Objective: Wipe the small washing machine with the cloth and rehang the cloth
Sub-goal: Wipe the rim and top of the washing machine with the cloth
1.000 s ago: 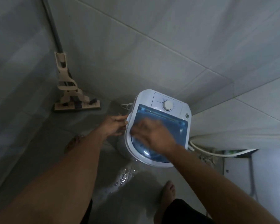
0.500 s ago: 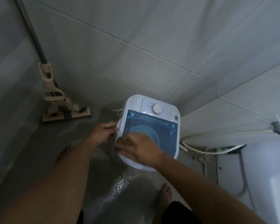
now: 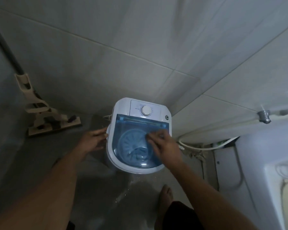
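The small washing machine (image 3: pixel 123 110) is white with a see-through blue lid (image 3: pixel 135 130) and a white dial (image 3: pixel 146 110), and it stands on the floor against the tiled wall. My right hand (image 3: pixel 165 146) lies on the right part of the lid, motion-blurred, its fingers bent over a pale bit of cloth (image 3: pixel 149 136) that is mostly hidden under them. My left hand (image 3: pixel 93 138) reaches to the machine's left side with its fingers stretched out and the fingertips touching the white rim.
A beige flat mop (image 3: pixel 53 120) leans in the left corner. A white hose (image 3: pixel 198 147) runs behind the machine on the right, below a metal pipe fitting (image 3: pixel 263 116). A white basin (image 3: pixel 273 171) fills the right edge. My bare foot (image 3: pixel 166 195) stands on the wet floor.
My right hand has slid across the lid from its front left to its right side. My left hand stays at the machine's left side. The view has shifted rightward.
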The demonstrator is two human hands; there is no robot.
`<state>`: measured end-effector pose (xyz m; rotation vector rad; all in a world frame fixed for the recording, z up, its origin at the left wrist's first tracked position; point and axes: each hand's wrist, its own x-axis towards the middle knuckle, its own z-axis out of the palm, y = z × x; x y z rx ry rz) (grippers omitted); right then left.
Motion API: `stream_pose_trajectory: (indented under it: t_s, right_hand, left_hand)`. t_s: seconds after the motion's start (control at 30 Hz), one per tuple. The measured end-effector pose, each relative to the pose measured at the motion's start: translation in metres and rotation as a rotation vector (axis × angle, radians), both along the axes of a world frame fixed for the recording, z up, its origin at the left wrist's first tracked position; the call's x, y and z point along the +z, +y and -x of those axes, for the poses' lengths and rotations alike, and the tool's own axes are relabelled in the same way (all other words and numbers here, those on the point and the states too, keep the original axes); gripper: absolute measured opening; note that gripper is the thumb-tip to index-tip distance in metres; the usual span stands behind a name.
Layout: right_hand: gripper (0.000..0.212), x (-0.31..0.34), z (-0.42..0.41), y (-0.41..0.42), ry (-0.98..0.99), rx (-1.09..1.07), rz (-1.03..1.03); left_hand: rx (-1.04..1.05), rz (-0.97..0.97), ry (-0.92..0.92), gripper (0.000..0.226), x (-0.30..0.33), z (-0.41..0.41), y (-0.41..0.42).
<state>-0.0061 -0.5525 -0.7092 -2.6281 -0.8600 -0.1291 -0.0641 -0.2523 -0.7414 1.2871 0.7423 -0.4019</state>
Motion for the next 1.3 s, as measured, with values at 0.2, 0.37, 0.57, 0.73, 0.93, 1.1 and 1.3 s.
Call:
stream_pose_trajectory:
  t_s: [0.2, 0.37, 0.57, 0.73, 0.93, 1.1, 1.3]
  right_hand:
    - [0.026, -0.003, -0.035, 0.019, 0.133, -0.58, -0.16]
    - [0.028, -0.015, 0.006, 0.123, 0.083, -0.152, -0.119]
    - [0.03, -0.011, 0.004, 0.104, 0.03, -0.018, -0.159]
    - [0.029, 0.006, -0.052, 0.005, 0.137, -0.687, -0.329]
    - [0.037, -0.005, -0.085, -0.021, 0.253, -0.743, -0.167]
    - [0.03, -0.015, -0.066, -0.023, 0.16, -0.638, -0.174]
    - [0.027, -0.023, -0.047, -0.023, 0.151, -0.597, -0.266]
  left_hand:
    - [-0.004, 0.001, 0.004, 0.039, 0.004, -0.002, -0.002]
    - [-0.023, -0.022, 0.012, 0.036, 0.0, -0.001, 0.0]
    - [-0.011, -0.012, -0.002, 0.036, -0.003, 0.001, 0.002]
    - [-0.008, 0.015, 0.001, 0.039, -0.005, -0.001, 0.0]
    - [-0.005, -0.02, -0.004, 0.034, -0.005, -0.001, -0.001]
    - [-0.011, -0.039, 0.0, 0.032, -0.005, -0.001, -0.001]
    - [-0.005, -0.049, -0.009, 0.03, -0.004, 0.0, -0.001]
